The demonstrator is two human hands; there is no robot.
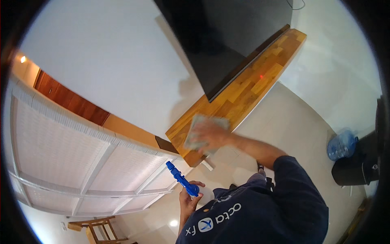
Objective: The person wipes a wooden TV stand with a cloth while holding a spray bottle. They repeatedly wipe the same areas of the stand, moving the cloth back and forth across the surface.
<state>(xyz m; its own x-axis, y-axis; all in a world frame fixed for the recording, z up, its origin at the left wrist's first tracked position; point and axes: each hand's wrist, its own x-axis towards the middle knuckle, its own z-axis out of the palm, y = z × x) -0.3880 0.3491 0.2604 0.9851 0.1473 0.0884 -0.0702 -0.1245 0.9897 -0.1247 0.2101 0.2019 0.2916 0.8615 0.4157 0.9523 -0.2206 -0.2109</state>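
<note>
My right hand [210, 134] presses a greyish cloth [224, 122] flat on the near end of a wooden shelf [240, 91]; the hand is blurred. Lower in the view, my left hand [189, 198] grips a spray bottle [205, 195] with a white body and a blue trigger head [182, 181], just off the shelf's end. A large dark screen [237, 33] rises along the back of the shelf. A small red light spot shows on the wood.
A white woven panel with a frame [112, 164] curves along the left. A wooden chair [100, 231] stands at the lower left. On the right are a clear blue water jug [341, 145] and a black bin [350, 172]. White wall borders the shelf.
</note>
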